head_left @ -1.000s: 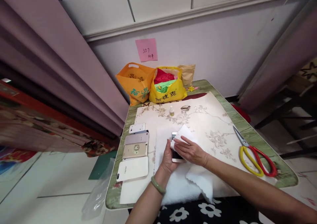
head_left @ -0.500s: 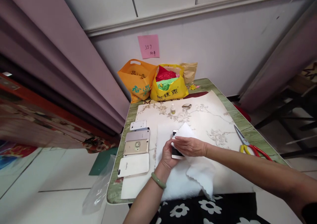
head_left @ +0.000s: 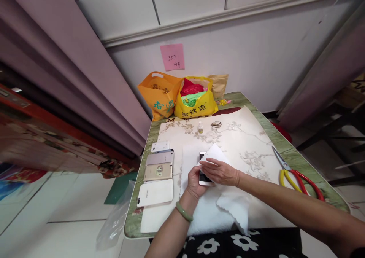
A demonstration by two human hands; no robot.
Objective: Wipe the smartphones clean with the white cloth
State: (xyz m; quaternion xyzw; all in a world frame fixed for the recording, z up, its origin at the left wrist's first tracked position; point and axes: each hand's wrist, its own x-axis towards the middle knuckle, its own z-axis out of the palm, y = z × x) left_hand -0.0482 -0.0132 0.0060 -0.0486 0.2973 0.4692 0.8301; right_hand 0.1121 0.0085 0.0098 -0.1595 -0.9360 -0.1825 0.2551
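Observation:
My left hand (head_left: 196, 182), with a green bangle at the wrist, grips a smartphone (head_left: 204, 179) by its left side, above a white cloth. The phone's dark screen faces up. Over it lies my right hand (head_left: 218, 171), fingers together, pressing a white wiping cloth (head_left: 216, 152) with a zigzag edge against the screen. Both the hand and the cloth hide much of the phone. Another white cloth (head_left: 234, 208) hangs over the table's near edge. Left of my hands several phones lie in a column, the nearest a white phone (head_left: 156, 193).
A small bottle (head_left: 200, 127) and a pair of glasses (head_left: 216, 125) lie farther back on the floral sheet (head_left: 251, 136). Red and yellow scissors (head_left: 291, 172) rest by the right edge. An orange bag (head_left: 159, 94) and a yellow bag (head_left: 196, 105) stand against the wall.
The whole view has shifted slightly, so everything sits a little lower and to the right. My hands keep nearly the same hold on the phone and cloth.

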